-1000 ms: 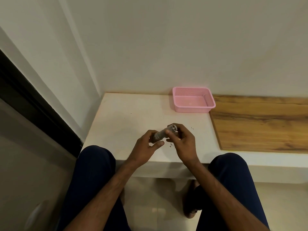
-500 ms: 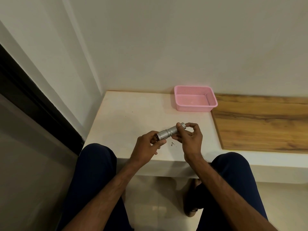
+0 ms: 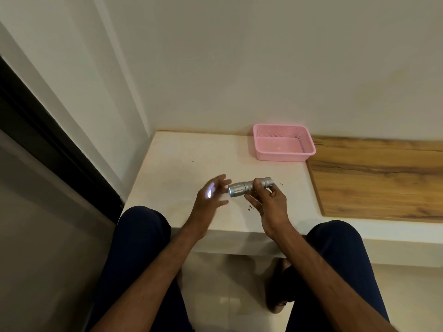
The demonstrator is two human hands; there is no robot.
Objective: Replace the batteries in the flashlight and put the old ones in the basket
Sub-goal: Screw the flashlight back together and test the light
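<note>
A short silver flashlight (image 3: 242, 188) lies level above the white ledge (image 3: 182, 164), its lens end pointing left. My right hand (image 3: 268, 202) grips its rear half with thumb and fingers. The lamp is lit: a bright spot of light falls on the palm of my left hand (image 3: 211, 195). That hand is held open, fingers spread, a little left of the lens and apart from it. The pink mesh basket (image 3: 309, 144) stands at the back of the ledge against the wall; a small pale spot shows on its floor. No loose batteries are visible.
A wood-grain board (image 3: 374, 178) covers the ledge to the right of the basket. Small dark specks (image 3: 250, 207) lie on the white surface below the flashlight. My knees in dark trousers sit under the ledge's front edge. A dark door frame runs along the left.
My left hand has let go of the flashlight's lens end and opened beside it. The flashlight, held by both hands before, is now in my right hand alone, and its beam lights my left palm.
</note>
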